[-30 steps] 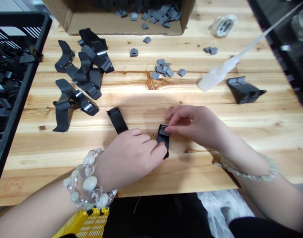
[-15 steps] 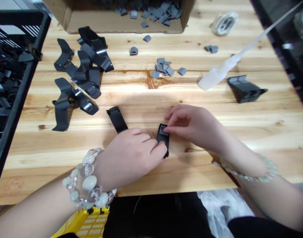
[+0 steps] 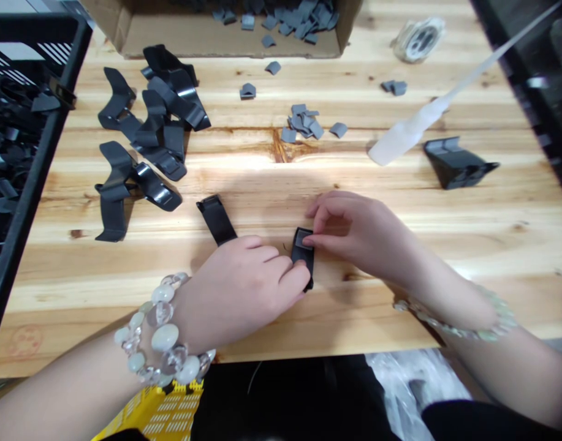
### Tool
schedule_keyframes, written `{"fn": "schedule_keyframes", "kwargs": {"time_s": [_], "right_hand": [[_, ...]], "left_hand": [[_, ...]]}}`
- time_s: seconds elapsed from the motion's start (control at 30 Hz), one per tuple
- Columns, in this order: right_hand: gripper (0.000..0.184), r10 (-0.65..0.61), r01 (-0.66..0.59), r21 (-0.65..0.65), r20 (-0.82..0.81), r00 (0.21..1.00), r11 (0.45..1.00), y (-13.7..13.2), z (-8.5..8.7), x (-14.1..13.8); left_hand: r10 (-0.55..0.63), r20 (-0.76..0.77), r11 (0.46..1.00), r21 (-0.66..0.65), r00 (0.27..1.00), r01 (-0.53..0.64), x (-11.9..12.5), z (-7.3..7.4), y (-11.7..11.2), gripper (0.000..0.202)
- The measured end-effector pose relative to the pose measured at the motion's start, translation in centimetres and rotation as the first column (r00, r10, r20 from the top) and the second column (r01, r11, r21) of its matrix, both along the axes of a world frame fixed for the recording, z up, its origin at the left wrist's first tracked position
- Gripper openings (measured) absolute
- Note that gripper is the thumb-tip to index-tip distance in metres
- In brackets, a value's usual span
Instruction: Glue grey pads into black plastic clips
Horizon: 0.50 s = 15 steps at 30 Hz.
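My left hand (image 3: 244, 288) lies curled over a black plastic clip (image 3: 216, 218) on the wooden table (image 3: 400, 202), pinning it down; one arm of the clip sticks out above my knuckles, the other end (image 3: 303, 257) shows by my fingertips. My right hand (image 3: 358, 229) pinches a small grey pad (image 3: 301, 239) against that end of the clip. Both hands have their fingers closed.
A pile of black clips (image 3: 147, 135) lies at the left, beside a black crate (image 3: 18, 141) of more. A cardboard box (image 3: 225, 27) with grey pads stands at the back. Loose grey pads (image 3: 303, 122), a white squeeze bottle (image 3: 409, 128), another black part (image 3: 455, 162) and a tape roll (image 3: 416, 40) lie around.
Almost nothing has changed: both hands stay on the clip and pad, with only a slight shift of the view.
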State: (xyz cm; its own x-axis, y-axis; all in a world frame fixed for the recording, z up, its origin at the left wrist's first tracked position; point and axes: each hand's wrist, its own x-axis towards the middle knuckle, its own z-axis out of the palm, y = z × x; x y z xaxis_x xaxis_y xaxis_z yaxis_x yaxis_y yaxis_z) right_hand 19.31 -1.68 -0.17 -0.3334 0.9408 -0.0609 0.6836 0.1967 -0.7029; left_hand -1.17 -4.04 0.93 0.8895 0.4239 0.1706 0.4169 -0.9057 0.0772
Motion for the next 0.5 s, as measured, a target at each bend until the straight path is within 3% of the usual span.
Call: {"fn": "schedule_keyframes", "kwargs": {"time_s": [0.5], "right_hand": [[0.019, 0.004, -0.004, -0.009, -0.009, 1.0, 1.0, 0.05, 0.09, 0.04]], "left_hand": [[-0.009, -0.001, 1.0, -0.005, 1.0, 0.009, -0.02, -0.04, 0.12, 0.021]]}}
